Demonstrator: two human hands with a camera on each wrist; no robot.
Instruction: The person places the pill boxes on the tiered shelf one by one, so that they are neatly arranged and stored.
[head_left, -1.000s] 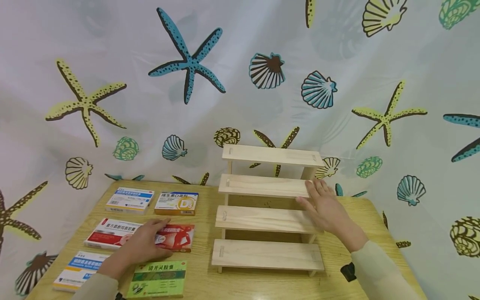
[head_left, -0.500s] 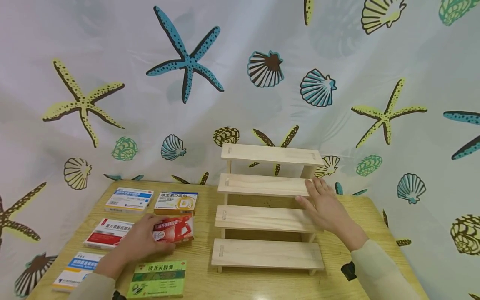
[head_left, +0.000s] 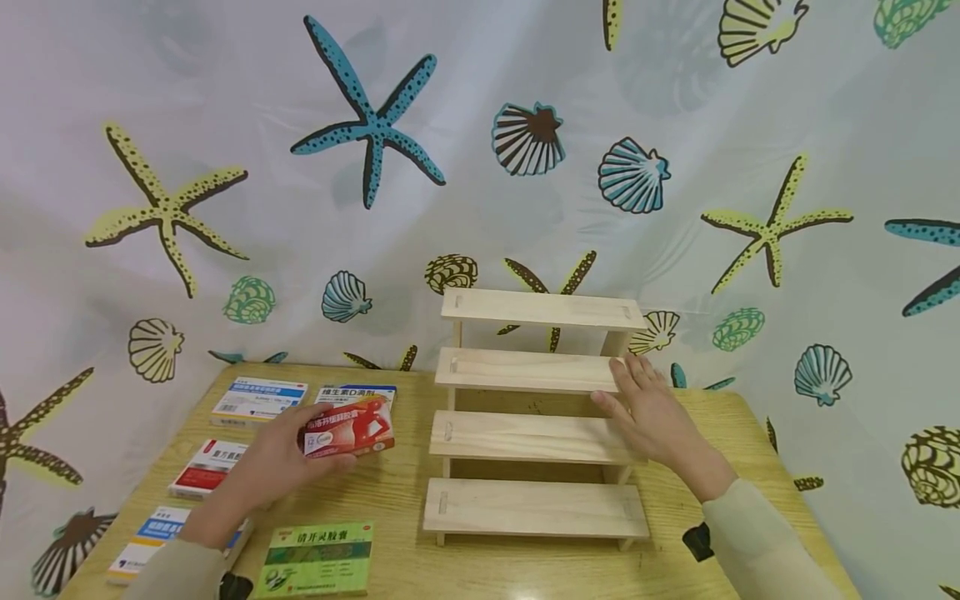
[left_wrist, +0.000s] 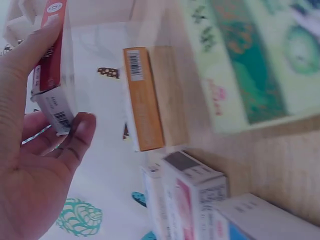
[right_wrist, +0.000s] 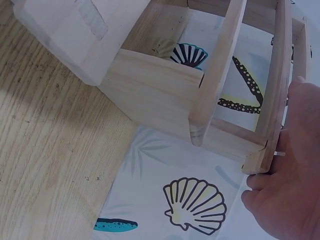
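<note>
My left hand [head_left: 273, 458] holds a red-and-white medicine box [head_left: 348, 429] above the table, thumb on one side and fingers on the other. In the left wrist view the same hand [left_wrist: 35, 165] grips the box, whose white barcoded end faces the camera. The raised box partly covers a vitamin D box [head_left: 360, 392] behind it. My right hand [head_left: 656, 421] rests with extended fingers on the right end of the second-highest board of a four-step wooden display stand [head_left: 532, 508]. The right wrist view shows that hand [right_wrist: 300, 160] touching the board's end.
A green box [head_left: 318, 558] lies at the table's front left. Left of it are a blue-and-white box [head_left: 153, 533] and a red-and-white box [head_left: 206, 471]; another blue-and-white box [head_left: 262, 400] lies behind. A shell-and-starfish curtain [head_left: 450, 208] hangs behind the wooden table [head_left: 397, 550].
My left hand has lifted the red-and-white medicine box off the table, tilting it and moving it slightly back toward the vitamin D box. The right hand stays on the stand.
</note>
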